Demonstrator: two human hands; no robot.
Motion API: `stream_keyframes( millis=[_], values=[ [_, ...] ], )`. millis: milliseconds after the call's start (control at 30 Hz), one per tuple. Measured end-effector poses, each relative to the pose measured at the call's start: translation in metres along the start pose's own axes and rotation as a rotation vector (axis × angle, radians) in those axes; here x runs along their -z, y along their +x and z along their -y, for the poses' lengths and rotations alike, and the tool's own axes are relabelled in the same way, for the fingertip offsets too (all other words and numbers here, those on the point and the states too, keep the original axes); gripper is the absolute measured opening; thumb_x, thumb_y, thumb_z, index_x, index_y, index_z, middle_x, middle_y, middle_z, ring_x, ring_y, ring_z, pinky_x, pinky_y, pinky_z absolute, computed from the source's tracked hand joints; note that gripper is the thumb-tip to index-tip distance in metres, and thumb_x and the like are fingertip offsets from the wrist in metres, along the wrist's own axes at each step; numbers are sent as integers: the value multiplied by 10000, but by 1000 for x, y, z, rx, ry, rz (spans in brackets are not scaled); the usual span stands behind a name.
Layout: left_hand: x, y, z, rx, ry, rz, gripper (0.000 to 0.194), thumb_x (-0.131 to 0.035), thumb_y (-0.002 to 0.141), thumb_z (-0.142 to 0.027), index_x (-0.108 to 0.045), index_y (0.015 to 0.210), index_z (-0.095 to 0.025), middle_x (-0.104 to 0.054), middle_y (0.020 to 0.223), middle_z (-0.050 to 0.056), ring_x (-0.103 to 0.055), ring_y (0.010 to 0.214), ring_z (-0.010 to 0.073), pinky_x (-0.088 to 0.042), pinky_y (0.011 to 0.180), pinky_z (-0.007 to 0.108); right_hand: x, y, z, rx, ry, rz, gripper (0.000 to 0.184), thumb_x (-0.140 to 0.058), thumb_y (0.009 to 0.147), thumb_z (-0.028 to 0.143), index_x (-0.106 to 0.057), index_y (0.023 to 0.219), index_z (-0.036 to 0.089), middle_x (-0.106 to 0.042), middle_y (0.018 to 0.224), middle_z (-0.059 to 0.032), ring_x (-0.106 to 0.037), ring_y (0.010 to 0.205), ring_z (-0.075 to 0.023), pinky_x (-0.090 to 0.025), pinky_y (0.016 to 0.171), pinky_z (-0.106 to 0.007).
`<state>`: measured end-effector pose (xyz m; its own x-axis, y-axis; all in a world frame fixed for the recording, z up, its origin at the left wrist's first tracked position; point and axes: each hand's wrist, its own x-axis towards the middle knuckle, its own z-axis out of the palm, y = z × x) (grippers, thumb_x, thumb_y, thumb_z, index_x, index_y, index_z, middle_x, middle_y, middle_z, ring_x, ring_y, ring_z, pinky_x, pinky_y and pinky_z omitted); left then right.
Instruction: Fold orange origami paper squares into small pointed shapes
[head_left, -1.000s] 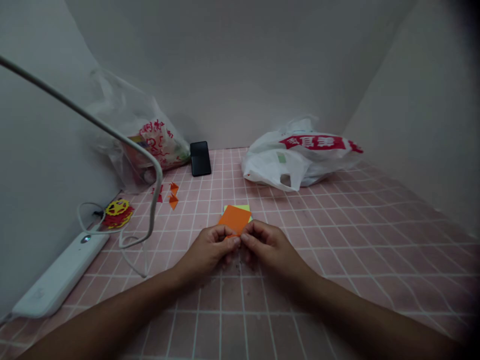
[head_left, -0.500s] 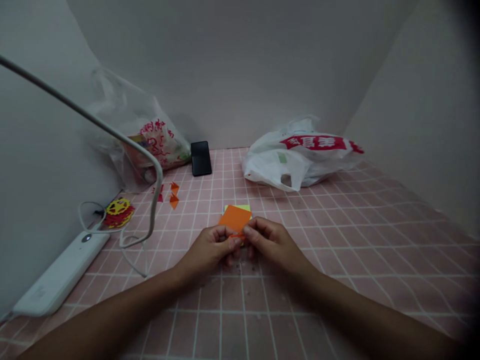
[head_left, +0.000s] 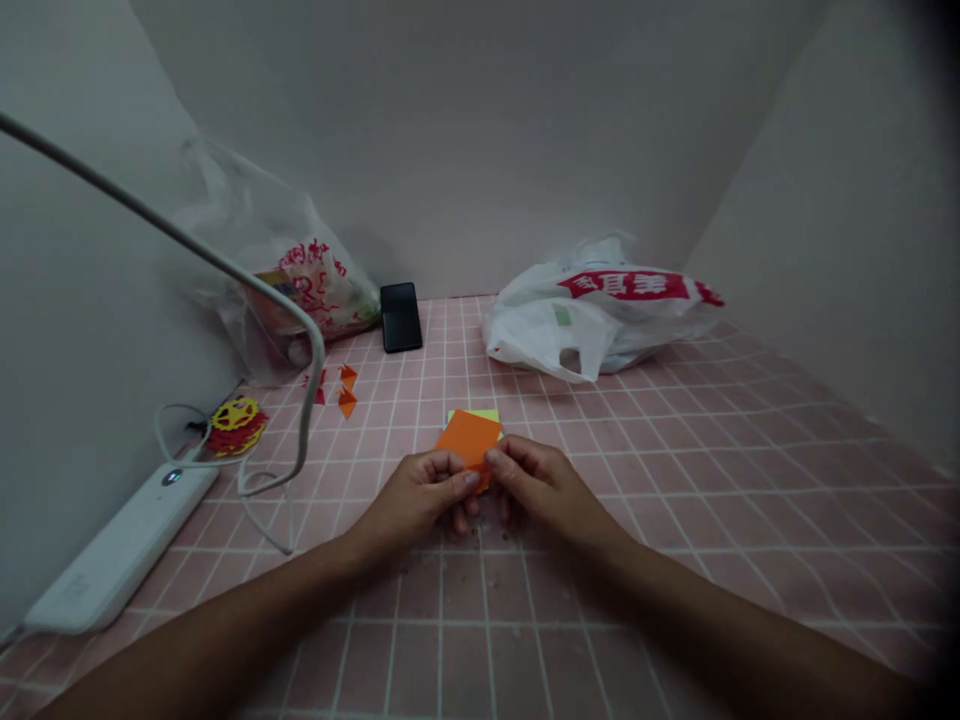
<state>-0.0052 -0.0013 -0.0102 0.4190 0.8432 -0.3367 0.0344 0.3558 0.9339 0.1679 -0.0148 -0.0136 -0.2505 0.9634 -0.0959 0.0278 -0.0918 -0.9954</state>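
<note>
An orange sheet of paper (head_left: 470, 437) is pinched between my two hands at the middle of the table. My left hand (head_left: 431, 487) is closed on its lower left edge, the thumb lying along the near side. On the lower right edge, my right hand (head_left: 532, 477) grips with thumb and forefinger. The near edge of the sheet is partly hidden by my fingers. Behind and under it shows a yellow-green piece of paper (head_left: 490, 414). Two small folded orange paper pieces (head_left: 346, 403) lie farther back to the left.
A white power bank (head_left: 124, 545) with a looping cable (head_left: 310, 400) lies left. Near it are yellow and red cut-outs (head_left: 236, 425). A phone (head_left: 401, 318) lies at the back, between a clear plastic bag (head_left: 300, 270) and a white plastic bag (head_left: 592, 320).
The near edge of the orange paper shifts slightly between my fingertips, with a flatter strip showing below the thumbs. Both hands stay in nearly the same place.
</note>
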Motion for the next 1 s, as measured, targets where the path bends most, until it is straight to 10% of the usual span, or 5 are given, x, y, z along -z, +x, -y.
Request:
stream_keyframes(
  millis=[800, 1000],
  values=[
    [1, -3, -1, -31, 36, -29, 434, -544, 875, -584, -583, 778, -163, -634, 619, 3, -541, 462, 106, -402, 483, 230, 0, 2, 2, -29, 40, -8, 212, -570, 867, 369, -602, 772, 183, -542, 537, 37, -450, 441, -101, -330, 451, -231],
    [0, -2, -2, -10, 131, -13, 385, -703, 772, -516, -571, 711, -160, -602, 578, -16, -500, 434, 76, -337, 451, 203, 1, 1, 3, 14, -32, -41, 238, -592, 856, 374, -570, 701, 194, -529, 540, 32, -448, 475, -111, -330, 472, -239]
  ],
)
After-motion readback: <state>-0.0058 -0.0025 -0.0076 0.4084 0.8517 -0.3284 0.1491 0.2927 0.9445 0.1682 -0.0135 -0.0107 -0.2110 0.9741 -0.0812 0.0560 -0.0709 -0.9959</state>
